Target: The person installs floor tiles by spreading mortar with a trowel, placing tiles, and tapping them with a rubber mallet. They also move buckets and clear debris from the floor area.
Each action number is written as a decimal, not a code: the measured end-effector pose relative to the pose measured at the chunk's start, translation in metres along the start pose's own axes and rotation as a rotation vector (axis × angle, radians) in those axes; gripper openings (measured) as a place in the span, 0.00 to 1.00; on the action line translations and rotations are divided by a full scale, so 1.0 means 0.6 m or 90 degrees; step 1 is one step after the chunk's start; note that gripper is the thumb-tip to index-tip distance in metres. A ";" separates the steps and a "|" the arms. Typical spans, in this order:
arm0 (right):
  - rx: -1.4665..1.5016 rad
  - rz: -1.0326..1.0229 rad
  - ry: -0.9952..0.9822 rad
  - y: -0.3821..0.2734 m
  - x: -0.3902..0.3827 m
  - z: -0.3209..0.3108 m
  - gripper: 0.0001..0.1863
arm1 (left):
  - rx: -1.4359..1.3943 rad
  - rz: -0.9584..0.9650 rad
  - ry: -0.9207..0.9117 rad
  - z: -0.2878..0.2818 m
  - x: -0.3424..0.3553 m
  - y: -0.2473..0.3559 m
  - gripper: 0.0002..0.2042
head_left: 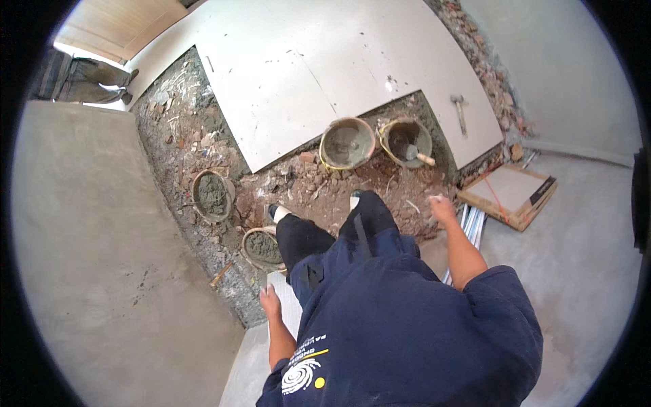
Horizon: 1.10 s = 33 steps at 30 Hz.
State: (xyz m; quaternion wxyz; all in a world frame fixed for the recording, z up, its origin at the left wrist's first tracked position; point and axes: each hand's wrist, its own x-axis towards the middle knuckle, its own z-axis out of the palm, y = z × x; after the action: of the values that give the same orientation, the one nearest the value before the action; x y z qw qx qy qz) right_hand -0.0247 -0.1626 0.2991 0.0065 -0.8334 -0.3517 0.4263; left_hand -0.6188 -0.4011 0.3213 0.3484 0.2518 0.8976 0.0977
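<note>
I look straight down at my dark blue top and trousers while standing on rubble. My left hand hangs by my left side over the edge of a pale tile on the floor; whether it touches it I cannot tell. My right hand is blurred and held out to the right above the rubble, near some metal strips; nothing shows in it. Ahead of my feet stand two buckets, the right one with a trowel in it.
Large white floor tiles cover the far floor, a hammer lying on them. Two mortar pans sit in the rubble on my left. A cardboard box of tiles lies right. Smooth grey screed spreads left. Another person's legs show far left.
</note>
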 end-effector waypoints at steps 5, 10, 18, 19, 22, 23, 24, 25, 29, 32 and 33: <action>0.127 0.092 0.127 0.240 -0.019 -0.013 0.24 | -0.014 0.216 0.013 -0.011 0.049 0.105 0.20; 0.272 0.237 0.098 0.294 -0.134 0.062 0.23 | 0.096 0.286 -0.027 -0.042 0.113 0.164 0.18; 0.142 0.037 0.059 0.274 -0.186 0.232 0.19 | 0.123 0.268 -0.068 -0.072 0.197 0.158 0.23; 0.121 0.016 0.078 0.255 -0.183 0.230 0.19 | 0.153 0.283 -0.053 -0.074 0.194 0.146 0.23; 0.197 0.074 0.075 0.195 -0.170 0.180 0.26 | 0.231 0.279 -0.055 -0.086 0.185 0.123 0.25; 0.243 0.094 0.067 0.179 -0.167 0.158 0.26 | 0.197 0.220 -0.093 -0.088 0.184 0.122 0.25; 0.231 0.090 0.074 0.169 -0.162 0.135 0.27 | 0.161 0.154 -0.131 -0.087 0.182 0.123 0.24; 0.231 0.091 0.075 0.165 -0.154 0.114 0.28 | 0.204 0.170 -0.122 -0.084 0.183 0.131 0.24; 0.207 0.103 0.049 0.206 -0.085 0.053 0.31 | 0.240 0.236 -0.043 -0.029 0.168 0.204 0.22; 0.277 0.128 0.108 0.270 -0.036 0.008 0.28 | 0.132 0.219 -0.047 0.041 0.112 0.298 0.22; 0.286 0.188 0.190 0.279 -0.019 -0.008 0.22 | 0.074 0.259 -0.076 0.069 0.081 0.332 0.22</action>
State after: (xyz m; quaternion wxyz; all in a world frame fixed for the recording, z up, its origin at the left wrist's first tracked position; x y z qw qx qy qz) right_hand 0.0717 -0.2941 0.2582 0.1802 -0.9067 -0.1185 0.3624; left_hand -0.5452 -0.2060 0.3328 0.3590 0.4529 0.8100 0.0992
